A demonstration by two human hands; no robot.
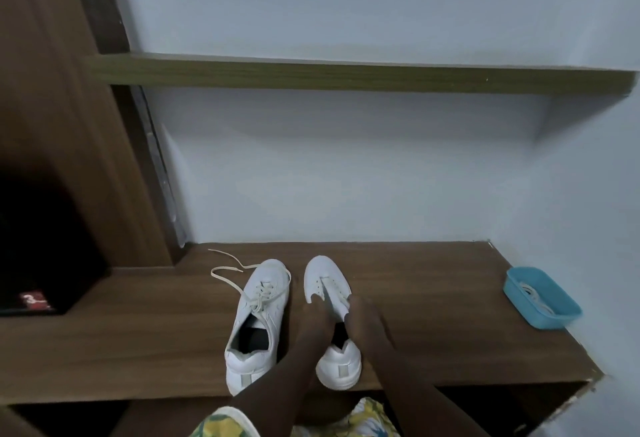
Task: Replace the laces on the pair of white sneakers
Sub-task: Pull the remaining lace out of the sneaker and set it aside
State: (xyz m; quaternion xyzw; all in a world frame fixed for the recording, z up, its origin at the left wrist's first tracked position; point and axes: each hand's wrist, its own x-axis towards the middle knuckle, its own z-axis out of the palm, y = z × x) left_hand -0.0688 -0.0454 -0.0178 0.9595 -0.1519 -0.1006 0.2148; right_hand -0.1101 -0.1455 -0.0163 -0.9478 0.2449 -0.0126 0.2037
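Two white sneakers stand side by side on a brown wooden desk (138, 325), toes toward the wall. The left sneaker (258, 319) has a cream lace (228, 279) loosened and trailing off to the left. The right sneaker (329, 284) shows no lace in its eyelets. My left hand (313, 320) grips its left side at the opening. My right hand (367, 319) holds its right side and the tongue.
A blue plastic tray (540, 298) holding white laces sits at the desk's right end. A wooden shelf (346, 76) runs along the wall above. A dark cabinet with a black opening (41, 246) stands at the left. The desk's front edge is close to me.
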